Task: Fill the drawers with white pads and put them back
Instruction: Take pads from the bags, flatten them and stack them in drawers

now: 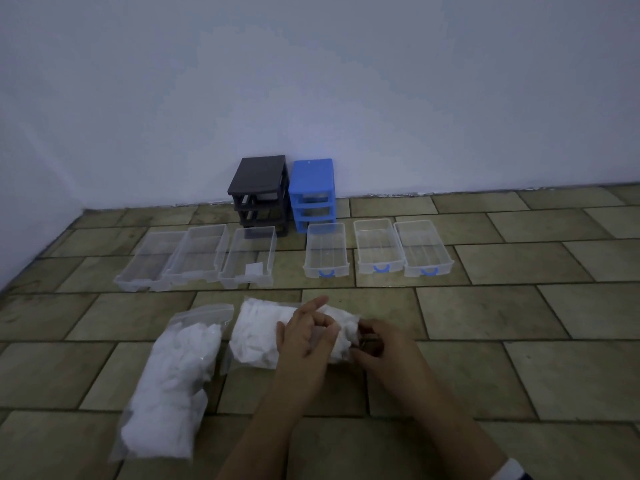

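Step in hand, by my read: opening the nearer-centre bag of white pads [263,336]. No pads moved yet. All six clear drawers lie out on the floor [519,323], nothing put back.

Left hand [306,336] sits on top of the bag, thumb and a finger apparently pinching the film or a pad, index finger lifted. Right hand [375,344] has its fingers curled at the bag's right end, apparently gripping the film there. Exact contact for both is hard to read.

Second bag of pads [173,382] lies to the left, untouched, its mouth end towards the far side.

Drawers:
- left three [194,258], plain fronts, just beside each other in front of the black frame [259,192]
- right three [379,249], blue handles, in front of the blue frame [313,192]

Both frames stand against the wall with their slots empty.

Next move calls for getting the bag mouth open, pulling out a handful and loading a drawer. The pads look soft and loose, so spilling is likely.

Hard to make out:
- dim light and motion blur on the fingers
- whether the bag is already open, since the hands hide its right end
- a small white patch in the third drawer from the left [254,270]; label or pad, can't tell
- both forearms are cut off by the bottom edge
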